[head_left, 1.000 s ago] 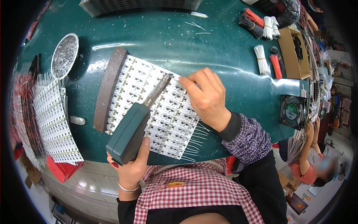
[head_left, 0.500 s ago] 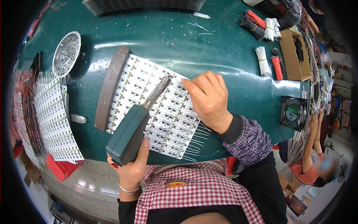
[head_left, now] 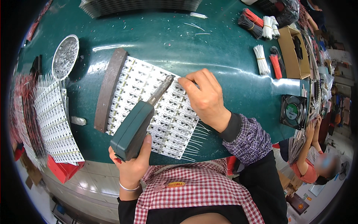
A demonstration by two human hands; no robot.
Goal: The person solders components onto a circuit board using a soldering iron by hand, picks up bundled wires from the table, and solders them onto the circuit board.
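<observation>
Around the centre of the frame lies the board point(head_left: 166, 125), white and studded with small parts, slanted on the green table point(head_left: 231, 44), its left edge along a brown bar point(head_left: 109, 93). Lower left of centre, the left hand point(head_left: 135, 162) grasps the iron point(head_left: 132, 128) by its green body; the metal tip point(head_left: 161, 90) points up and right, ending near the board's upper right corner. Just beside it, the right hand point(head_left: 205, 99) has thumb and forefinger pinched together at the board's edge; whether anything lies between them is too small to tell.

Judging by looks, the iron is fairly heavy and hard, to be gripped only by the body, since the tip may be hot. The board should be light, thin and fairly stiff, perhaps brittle: best held by its rim, off the parts. At its lower right edge, the pale wires point(head_left: 192, 146) look thin and easily bent; pinch them lightly.
</observation>
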